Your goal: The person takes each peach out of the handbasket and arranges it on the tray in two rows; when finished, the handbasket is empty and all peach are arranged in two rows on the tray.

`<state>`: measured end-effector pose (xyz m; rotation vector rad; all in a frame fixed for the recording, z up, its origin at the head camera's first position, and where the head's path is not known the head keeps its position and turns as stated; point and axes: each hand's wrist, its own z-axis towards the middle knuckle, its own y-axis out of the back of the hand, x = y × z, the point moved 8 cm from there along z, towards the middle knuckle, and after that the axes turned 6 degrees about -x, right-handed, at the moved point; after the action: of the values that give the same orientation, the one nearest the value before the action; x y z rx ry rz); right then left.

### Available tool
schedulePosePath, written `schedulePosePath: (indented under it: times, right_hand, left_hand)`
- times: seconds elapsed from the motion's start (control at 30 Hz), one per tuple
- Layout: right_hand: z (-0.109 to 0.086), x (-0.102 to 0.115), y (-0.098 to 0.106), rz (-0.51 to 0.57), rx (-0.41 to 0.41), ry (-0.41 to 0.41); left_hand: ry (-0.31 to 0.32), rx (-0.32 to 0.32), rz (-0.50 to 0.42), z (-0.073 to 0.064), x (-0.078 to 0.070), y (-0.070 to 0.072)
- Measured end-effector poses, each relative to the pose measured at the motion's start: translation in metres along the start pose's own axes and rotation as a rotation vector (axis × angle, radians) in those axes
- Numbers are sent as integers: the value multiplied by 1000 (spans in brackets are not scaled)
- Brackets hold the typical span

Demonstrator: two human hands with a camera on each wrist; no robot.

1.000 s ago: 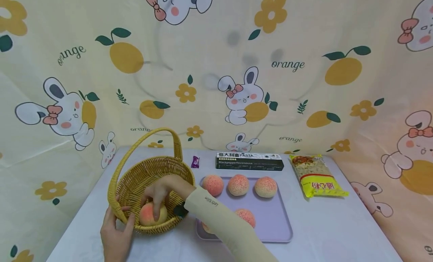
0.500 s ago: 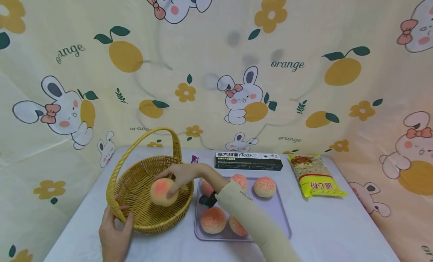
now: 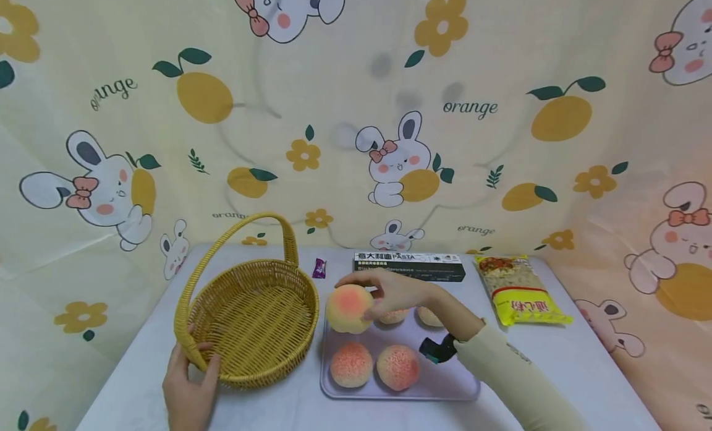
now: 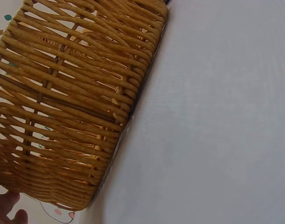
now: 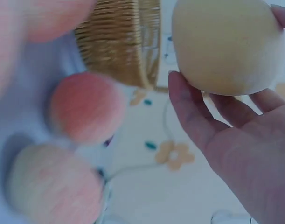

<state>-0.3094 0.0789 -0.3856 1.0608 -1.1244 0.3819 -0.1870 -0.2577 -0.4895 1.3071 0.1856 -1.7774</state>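
Note:
In the head view, my right hand [image 3: 403,295] holds a smooth, cream-coloured peach [image 3: 349,308] with a red blush, fingers and thumb around its sides. It is raised over the back left of a lilac tray [image 3: 445,378]. Several speckled pink buns [image 3: 351,365] sit on that tray, partly hidden by the peach and hand. My left hand [image 3: 191,381] grips the near left rim of a wicker basket [image 3: 250,320] by the foot of its tall handle. The left wrist view shows the basket's woven side [image 4: 72,93] close up, fingertips [image 4: 7,203] at its edge.
Behind the tray lie a black-and-white pasta box [image 3: 411,271] and a small purple wrapped candy [image 3: 319,269]. A yellow bag of pasta [image 3: 523,295] lies at the right. Patterned cloth [image 3: 345,140] surrounds the white table [image 3: 534,369] at the back and sides.
My right hand has lifted the peach out of the basket and carried it right, over the tray. The left hand keeps its grip on the basket, which stays in place.

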Motion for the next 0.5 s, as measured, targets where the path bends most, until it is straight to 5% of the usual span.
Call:
schedulePosePath:
  times: [0.5]
  right_hand:
    - [-158,-48,21,201,-223,-189]
  left_hand:
    - [-20,18,-16,0,-2,1]
